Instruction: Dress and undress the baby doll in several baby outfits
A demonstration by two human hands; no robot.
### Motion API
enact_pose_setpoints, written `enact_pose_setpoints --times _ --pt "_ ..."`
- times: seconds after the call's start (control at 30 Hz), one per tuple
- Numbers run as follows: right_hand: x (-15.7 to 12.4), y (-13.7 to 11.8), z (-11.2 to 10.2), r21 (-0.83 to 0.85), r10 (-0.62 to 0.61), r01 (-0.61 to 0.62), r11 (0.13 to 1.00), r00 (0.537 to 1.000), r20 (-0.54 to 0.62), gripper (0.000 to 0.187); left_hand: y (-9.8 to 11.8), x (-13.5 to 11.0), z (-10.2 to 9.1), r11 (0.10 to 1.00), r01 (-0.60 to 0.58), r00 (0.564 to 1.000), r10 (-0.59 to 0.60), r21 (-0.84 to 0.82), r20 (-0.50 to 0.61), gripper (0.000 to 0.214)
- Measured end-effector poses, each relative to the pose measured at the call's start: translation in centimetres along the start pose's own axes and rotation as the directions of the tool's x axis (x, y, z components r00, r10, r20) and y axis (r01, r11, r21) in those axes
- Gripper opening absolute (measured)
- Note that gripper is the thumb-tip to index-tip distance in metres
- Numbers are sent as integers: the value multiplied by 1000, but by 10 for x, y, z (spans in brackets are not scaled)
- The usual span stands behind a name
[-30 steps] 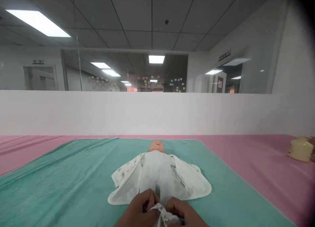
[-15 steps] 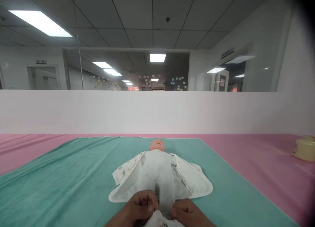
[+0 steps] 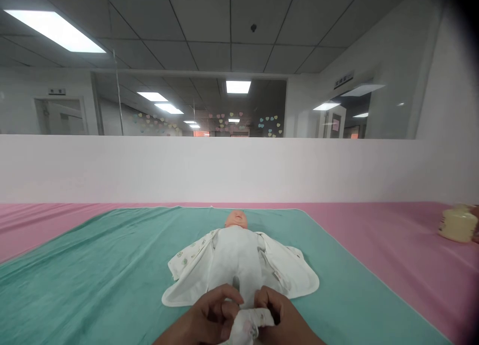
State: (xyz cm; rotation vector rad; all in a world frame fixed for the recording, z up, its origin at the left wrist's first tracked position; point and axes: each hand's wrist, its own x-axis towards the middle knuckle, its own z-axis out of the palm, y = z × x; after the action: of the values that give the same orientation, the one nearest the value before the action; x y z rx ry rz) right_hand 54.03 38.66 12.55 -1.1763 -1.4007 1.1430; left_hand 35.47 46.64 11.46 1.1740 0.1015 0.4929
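Doll (image 3: 237, 255) on its back on green blanket (image 3: 112, 265); mid-blanket, near edge | open jacket (image 3: 299, 274) spread at both its sides, flaps unfastened | printed cloth (image 3: 245, 325) bunched at the foot end, upper legs uncovered by it; feet hidden | left hand (image 3: 205, 315) pinching that cloth, right hand (image 3: 282, 312) curled on its other edge | partway, I'd judge

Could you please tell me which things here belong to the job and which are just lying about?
Apparently in use:
white printed cloth, in the left hand and right hand
pink-headed doll with a white body
white patterned garment, spread out beside it
blue-green fabric blanket underneath

Lying about:
pale yellow rounded container, on the pink cloth sheet
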Motion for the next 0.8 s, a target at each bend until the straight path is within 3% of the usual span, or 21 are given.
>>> enact_pose_setpoints --times 0.13,0.23,0.33,0.43,0.6,0.73,0.8 --pt "2 9 -17 -46 -88 87 995 996 -20 33 17 -12 -2 996 88 996 -88 25 -3 49" --pt "1 10 -32 -10 -72 74 997 988 135 37 34 -22 -6 984 141 990 -138 108 -40 43" --pt "1 10 -41 1 9 -10 1000 940 340 39 42 -27 -17 969 189 981 -181 161 -64 36" --pt "1 15 -46 -31 80 -74 997 919 386 37 43 -28 -32 951 232 970 -210 203 -122 31" --pt "3 26 -59 -228 108 -54 972 967 232 28 47 -31 -51 964 150 946 -75 221 -315 20" --pt "8 32 -56 -387 22 -3 922 999 46 19 49 -29 -44 953 127 959 -47 276 -280 25" --pt "10 36 -47 -444 -73 27 896 994 -86 17 46 -25 -38 927 137 964 -44 350 -261 29"
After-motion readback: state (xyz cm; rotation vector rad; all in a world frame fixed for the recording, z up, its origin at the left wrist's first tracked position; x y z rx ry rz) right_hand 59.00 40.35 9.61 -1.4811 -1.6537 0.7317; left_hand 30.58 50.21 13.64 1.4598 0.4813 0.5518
